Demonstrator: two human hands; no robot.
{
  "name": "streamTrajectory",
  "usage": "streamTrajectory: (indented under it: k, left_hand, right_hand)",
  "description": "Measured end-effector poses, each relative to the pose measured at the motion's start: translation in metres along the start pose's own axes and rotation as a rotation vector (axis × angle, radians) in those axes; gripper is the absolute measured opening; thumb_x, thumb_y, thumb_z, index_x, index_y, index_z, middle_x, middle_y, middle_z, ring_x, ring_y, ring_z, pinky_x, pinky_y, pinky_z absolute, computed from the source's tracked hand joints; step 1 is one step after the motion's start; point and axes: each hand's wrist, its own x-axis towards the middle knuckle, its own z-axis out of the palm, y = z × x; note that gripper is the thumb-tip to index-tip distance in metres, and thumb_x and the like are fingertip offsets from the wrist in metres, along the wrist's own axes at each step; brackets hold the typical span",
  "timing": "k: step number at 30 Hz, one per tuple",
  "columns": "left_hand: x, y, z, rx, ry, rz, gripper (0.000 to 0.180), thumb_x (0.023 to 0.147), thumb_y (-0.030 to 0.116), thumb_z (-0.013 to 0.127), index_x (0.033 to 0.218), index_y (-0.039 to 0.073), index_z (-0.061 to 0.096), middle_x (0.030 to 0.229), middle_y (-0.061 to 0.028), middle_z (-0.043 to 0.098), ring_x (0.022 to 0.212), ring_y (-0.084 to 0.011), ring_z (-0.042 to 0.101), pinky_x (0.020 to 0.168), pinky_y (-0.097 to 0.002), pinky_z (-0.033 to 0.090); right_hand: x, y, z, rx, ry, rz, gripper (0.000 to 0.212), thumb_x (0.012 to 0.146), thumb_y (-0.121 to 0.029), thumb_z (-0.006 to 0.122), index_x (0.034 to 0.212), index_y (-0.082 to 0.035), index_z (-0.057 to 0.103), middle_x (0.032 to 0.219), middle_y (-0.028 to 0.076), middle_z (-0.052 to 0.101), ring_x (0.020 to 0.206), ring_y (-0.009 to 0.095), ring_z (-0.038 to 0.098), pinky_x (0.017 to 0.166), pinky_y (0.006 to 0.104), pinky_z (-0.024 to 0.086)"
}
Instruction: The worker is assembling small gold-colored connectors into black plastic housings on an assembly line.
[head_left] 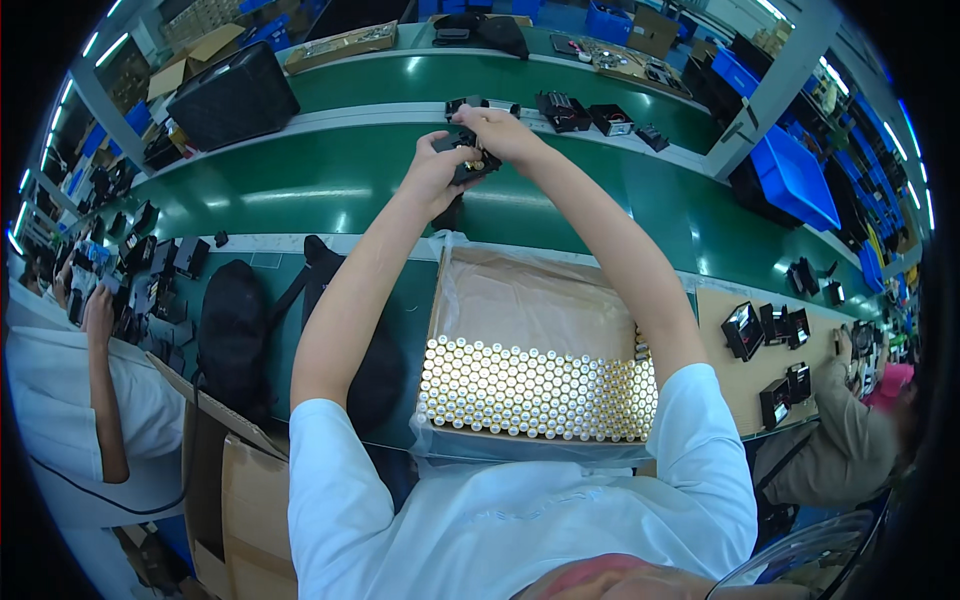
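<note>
Out over the green belt, my left hand (435,172) grips a small black plastic case (484,170) with a gold-coloured battery end showing inside. My right hand (497,132) is just above and beyond it, fingers curled and bunched; what they hold, if anything, is hidden. Past those fingers, another black case (508,108) rests on the pale rail. Below my forearms lies an open cardboard box (530,278) lined with clear plastic. Upright cylindrical batteries (530,390) fill its near part in tight rows, and bare cardboard shows in the far part.
More black cases (565,112) sit along the rail to the right, others on a tan board (715,345). Black bags (235,325) lie left of the box. A blue bin (795,180) stands at far right. Co-workers sit on both sides; one sleeve (150,410) is at left.
</note>
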Motion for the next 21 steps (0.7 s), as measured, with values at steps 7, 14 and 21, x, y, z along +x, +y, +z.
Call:
streamTrajectory:
  k: [7,14,21]
  left_hand:
    - [-0.002,-0.001,-0.005,0.149,-0.034,0.054,0.067,0.077,-0.006,0.068,0.133,0.002,0.032,0.124,-0.0259,0.045,0.104,-0.0348,0.058,0.086,-0.0464,0.057]
    - [0.012,0.001,-0.013,0.379,-0.052,0.232,0.065,0.074,-0.010,0.069,0.129,0.001,0.035,0.117,-0.0254,0.049,0.095,-0.0333,0.062,0.073,-0.0376,0.059]
    - [0.015,0.028,-0.026,0.422,0.065,0.171,0.067,0.072,-0.006,0.071,0.129,0.000,0.037,0.113,-0.0243,0.053,0.091,-0.0313,0.064,0.072,-0.0352,0.060]
  right_hand:
    - [-0.005,0.008,0.007,-0.019,0.023,0.012,0.051,0.098,-0.030,0.050,0.138,0.002,0.048,0.120,0.018,0.060,0.100,0.023,0.058,0.088,0.0344,0.050]
    - [-0.014,0.018,0.009,0.199,-0.024,0.041,0.053,0.098,-0.027,0.049,0.144,-0.002,0.041,0.120,0.020,0.060,0.097,0.022,0.060,0.087,0.0358,0.053]
    - [-0.066,-0.022,-0.013,0.040,0.031,0.074,0.044,0.099,-0.023,0.048,0.139,-0.005,0.049,0.116,0.019,0.063,0.096,0.024,0.064,0.089,0.0354,0.055]
